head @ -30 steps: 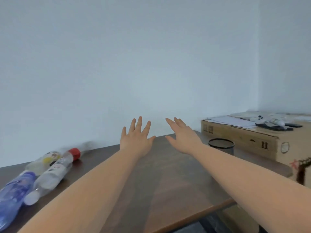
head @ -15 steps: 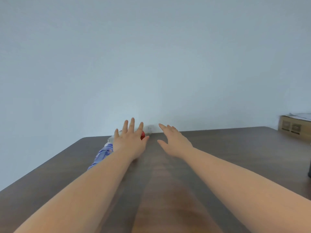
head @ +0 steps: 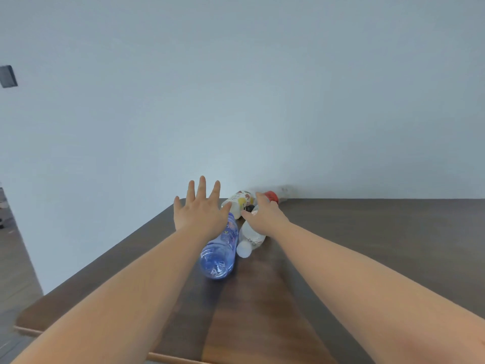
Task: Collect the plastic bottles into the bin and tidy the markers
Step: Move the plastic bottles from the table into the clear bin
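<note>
Dark table (head: 367,245) — both hands' grip spread wide over bottles (head: 219,248), holding nothing.

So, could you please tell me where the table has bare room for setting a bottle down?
The table is bare right of the right hand and nearer than the blue bottle. Also bare: the strip left of the left hand. It is crowded at the far edge, where the clear bottle and others lie.
</note>
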Motion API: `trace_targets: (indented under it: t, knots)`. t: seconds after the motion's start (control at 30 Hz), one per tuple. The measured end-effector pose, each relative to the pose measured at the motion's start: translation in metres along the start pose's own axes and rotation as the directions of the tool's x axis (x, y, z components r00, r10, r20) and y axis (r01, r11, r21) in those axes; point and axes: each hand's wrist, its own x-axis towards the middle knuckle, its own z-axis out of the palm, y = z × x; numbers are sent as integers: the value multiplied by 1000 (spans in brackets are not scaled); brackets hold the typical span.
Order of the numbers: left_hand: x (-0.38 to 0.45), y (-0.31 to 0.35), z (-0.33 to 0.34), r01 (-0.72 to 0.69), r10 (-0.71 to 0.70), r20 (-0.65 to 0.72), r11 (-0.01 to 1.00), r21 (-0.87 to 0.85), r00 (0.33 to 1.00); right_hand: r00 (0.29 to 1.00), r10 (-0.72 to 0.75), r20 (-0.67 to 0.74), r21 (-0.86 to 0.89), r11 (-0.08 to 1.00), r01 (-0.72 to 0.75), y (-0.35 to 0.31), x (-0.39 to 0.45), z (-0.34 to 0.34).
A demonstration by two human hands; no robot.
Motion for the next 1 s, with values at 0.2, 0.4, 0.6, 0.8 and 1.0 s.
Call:
trace_targets:
  t: [0.2, 0.4, 0.6, 0.8, 1.0]
  knots:
    - [8, -10, 12, -1, 1, 25, 1000, -22, 1000, 998, 48, 34, -5, 999, -47, -4, 15, 17]
    - [15, -8, 22, 79, -64, 123, 989, -121, 990, 986, 158, 53, 37, 986, -160, -2, 19, 20]
    - [18, -1, 34, 118, -45, 316, 969, -217, 948, 985, 119, -125, 159, 982, -99, 4, 12, -7]
    - [-2, 14, 38, 135, -1, 475, 959, -248, 880, 942, 122, -311, 213, 975, -56, 9, 8, -23]
    - [-15, 17, 24, 72, 14, 470, 984, -165, 882, 911, 117, -396, 203, 978, -38, 13, -1, -45]
